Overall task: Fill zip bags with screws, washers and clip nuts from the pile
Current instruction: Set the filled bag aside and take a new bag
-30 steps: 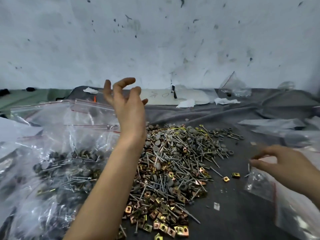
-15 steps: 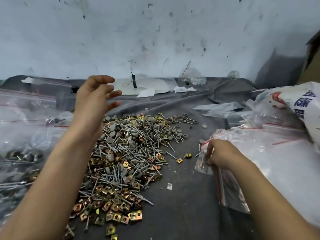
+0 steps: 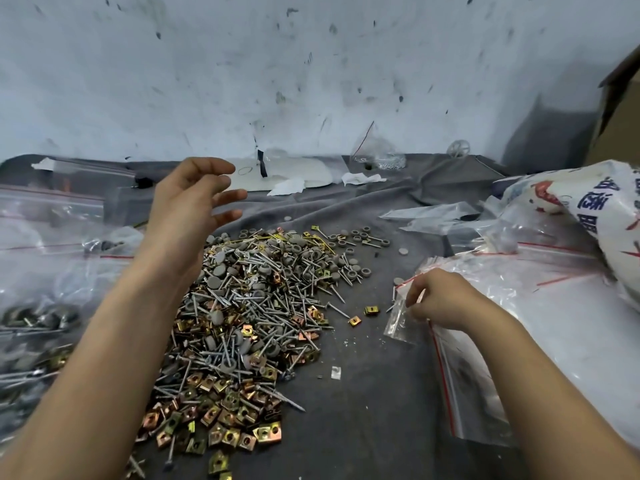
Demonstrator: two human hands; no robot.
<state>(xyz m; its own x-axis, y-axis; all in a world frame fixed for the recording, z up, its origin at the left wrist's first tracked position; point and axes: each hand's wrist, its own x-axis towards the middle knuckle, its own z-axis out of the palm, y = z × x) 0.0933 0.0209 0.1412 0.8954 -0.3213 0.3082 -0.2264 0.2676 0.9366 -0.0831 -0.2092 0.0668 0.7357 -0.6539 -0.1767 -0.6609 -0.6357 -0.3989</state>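
A pile (image 3: pixel 249 306) of silver screws, grey washers and gold clip nuts lies on the dark cloth in the middle. My left hand (image 3: pixel 194 209) hovers above the pile's far left edge, fingers apart and holding nothing. My right hand (image 3: pixel 440 299) rests to the right of the pile, pinching the top corner of a small empty zip bag (image 3: pixel 398 322) with a red seal line. That bag lies on a stack of empty zip bags (image 3: pixel 464 375) under my right forearm.
Filled zip bags (image 3: pixel 38 327) with screws and nuts heap at the left. A large white printed sack (image 3: pixel 588 209) and a cardboard box (image 3: pixel 620 109) stand at the right. Two loose clip nuts (image 3: pixel 363 315) lie beside the pile. Paper scraps (image 3: pixel 287 187) lie by the stained wall.
The view swung right, bringing the sack and bag stack into sight. My right hand went from reaching towards the bags to pinching a small bag. My left hand stayed raised and open.
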